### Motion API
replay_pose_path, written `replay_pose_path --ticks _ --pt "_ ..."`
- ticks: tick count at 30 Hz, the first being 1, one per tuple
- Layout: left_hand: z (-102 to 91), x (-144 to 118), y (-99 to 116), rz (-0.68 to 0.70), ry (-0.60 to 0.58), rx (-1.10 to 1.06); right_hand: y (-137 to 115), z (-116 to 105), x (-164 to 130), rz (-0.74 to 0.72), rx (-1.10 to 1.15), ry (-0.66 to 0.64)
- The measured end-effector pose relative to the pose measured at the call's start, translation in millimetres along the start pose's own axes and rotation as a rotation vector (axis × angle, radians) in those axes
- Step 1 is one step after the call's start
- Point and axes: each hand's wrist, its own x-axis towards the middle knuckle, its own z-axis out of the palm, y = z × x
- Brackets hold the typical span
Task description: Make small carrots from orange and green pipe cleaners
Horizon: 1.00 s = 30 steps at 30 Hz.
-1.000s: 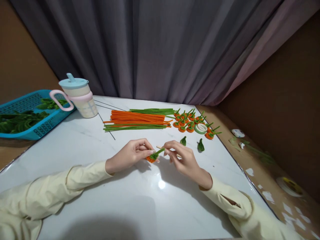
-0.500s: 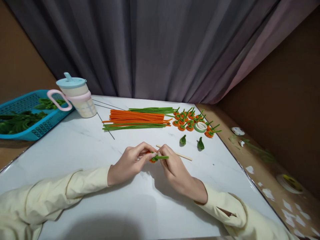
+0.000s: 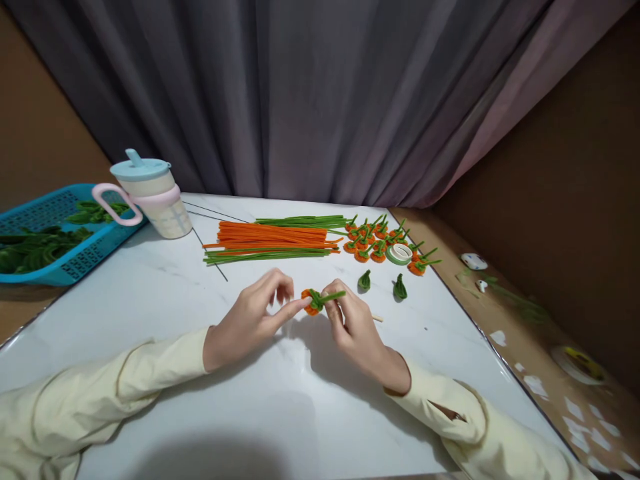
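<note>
A small orange pipe-cleaner pumpkin (image 3: 313, 302) with a green stem sits between both hands, just above the white marble table (image 3: 240, 393). My left hand (image 3: 255, 315) pinches its orange side with thumb and forefinger, the other fingers spread. My right hand (image 3: 353, 323) grips the green stem, which pokes out to the right. A thin wooden stick (image 3: 377, 318) lies on the table, mostly hidden behind my right hand.
Bundles of orange and green pipe cleaners (image 3: 273, 240) lie further back, with several finished pumpkins (image 3: 373, 241), a tape roll (image 3: 400, 253) and two green leaves (image 3: 381, 284). A lidded cup (image 3: 150, 193) and a blue basket (image 3: 47, 235) of green pieces stand at left.
The pumpkin has been turned and lifted slightly between the hands. My right hand moved off the wooden stick onto the green stem; my left fingers opened out.
</note>
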Motion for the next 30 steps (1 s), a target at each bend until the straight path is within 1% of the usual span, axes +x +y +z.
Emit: replay_pose_path --ticks 1,2,4,8,11,14,18,22,26,28,30 --pt "-0.7 -1 3 -0.044 -0.103 0.011 0 1 -1 -0.004 -0.01 0.012" --pt "-1.2 -2 5 -0.089 -0.177 -0.001 -1 3 -3 -0.004 -0.021 0.015" --pt "-1.5 -2 9 -0.163 -0.259 -0.042 -1 7 -7 0.002 -0.051 0.009" --pt "-0.2 -2 9 -0.23 -0.291 -0.085 1 12 -10 0.013 -0.102 -0.005" --pt "1.1 -2 6 -0.225 -0.321 -0.094 2 14 -10 0.022 -0.098 -0.016" --pt "1.7 -2 4 -0.221 -0.382 -0.124 2 14 -9 0.039 -0.076 -0.043" --pt "1.3 0 3 -0.277 -0.461 -0.23 1 11 -8 0.033 -0.058 -0.067" --pt "-0.4 4 3 -0.339 -0.5 -0.347 4 9 -6 -0.045 -0.075 -0.056" --pt "-6.1 8 6 -0.419 -0.567 -0.445 11 10 -5 -0.164 -0.121 -0.039" --pt "-9.5 11 8 -0.435 -0.607 -0.471 14 10 -5 -0.222 -0.159 -0.039" --pt "-12.1 15 8 -0.445 -0.637 -0.496 14 10 -4 -0.235 -0.155 -0.045"
